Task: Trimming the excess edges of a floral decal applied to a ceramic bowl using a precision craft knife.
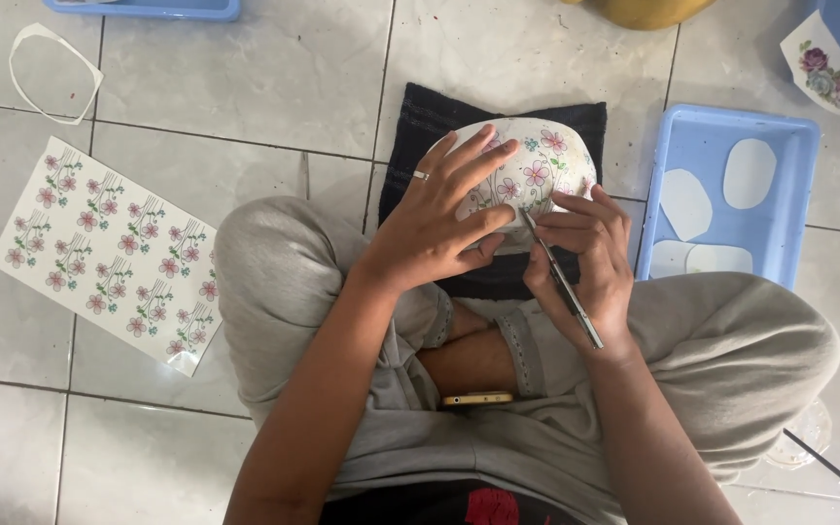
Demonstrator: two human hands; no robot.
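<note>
A white ceramic bowl lies upside down on a dark cloth in front of my crossed legs, with pink flower decals on its side. My left hand, a ring on one finger, spreads flat over the bowl's left side and steadies it. My right hand grips a thin metal blade tool like a pen; its tip touches the bowl's lower edge by the decal.
A sheet of pink flower decals lies on the tiled floor at left. A blue tray at right holds water and pale oval cut-outs. A phone rests in my lap. A cut paper outline and another blue tray lie at the top.
</note>
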